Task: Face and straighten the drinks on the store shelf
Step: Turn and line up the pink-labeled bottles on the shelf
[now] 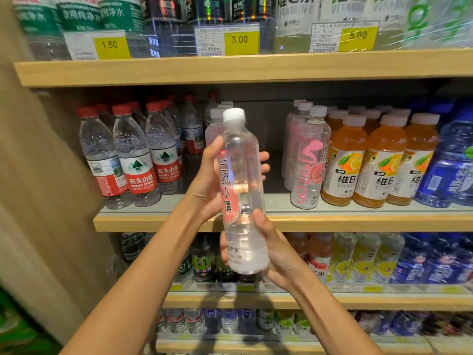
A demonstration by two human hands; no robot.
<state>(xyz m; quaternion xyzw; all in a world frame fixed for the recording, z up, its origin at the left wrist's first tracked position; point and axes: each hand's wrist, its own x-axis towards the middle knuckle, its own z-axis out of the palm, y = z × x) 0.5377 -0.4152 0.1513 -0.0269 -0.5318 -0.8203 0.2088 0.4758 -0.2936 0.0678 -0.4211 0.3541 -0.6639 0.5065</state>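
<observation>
Head view: left hand wraps the middle of the pink-labelled clear bottle, fingers partly hidden behind it; right hand grips its base, near the middle shelf. Lower shelves are blurred.

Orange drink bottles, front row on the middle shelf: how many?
3. Side by side, right of the pink-label bottle: left one, centre one, right one. More stand in rows behind, partly hidden.
</observation>
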